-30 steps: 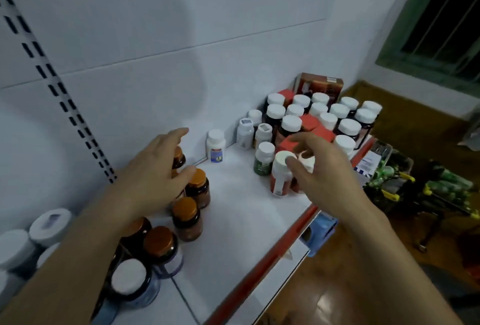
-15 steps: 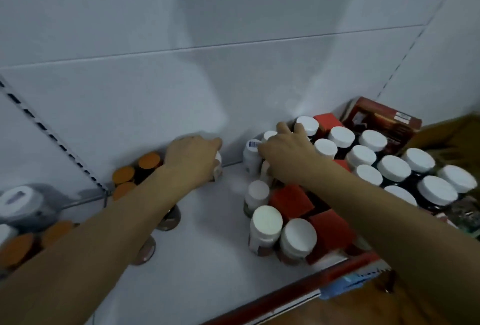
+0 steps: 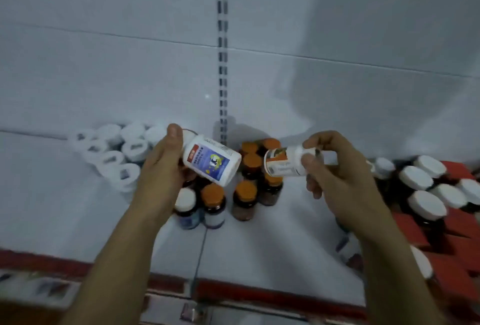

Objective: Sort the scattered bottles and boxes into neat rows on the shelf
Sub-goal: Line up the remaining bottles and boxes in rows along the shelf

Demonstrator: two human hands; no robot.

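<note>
Your white metal shelf [image 3: 285,246] with the red front lip carries everything: dark white-capped bottles [image 3: 426,205] among red boxes [image 3: 410,231] at 3 o'clock, round white jars [image 3: 122,148] at 10, amber orange-capped bottles [image 3: 250,163] dead centre. Your left hand [image 3: 158,176] grips a tilted white plastic bottle with a blue label [image 3: 211,162] above the amber ones. At its 3 o'clock, just apart, your right hand [image 3: 335,176] pinches a smaller white bottle [image 3: 283,162] lying sideways.
</note>
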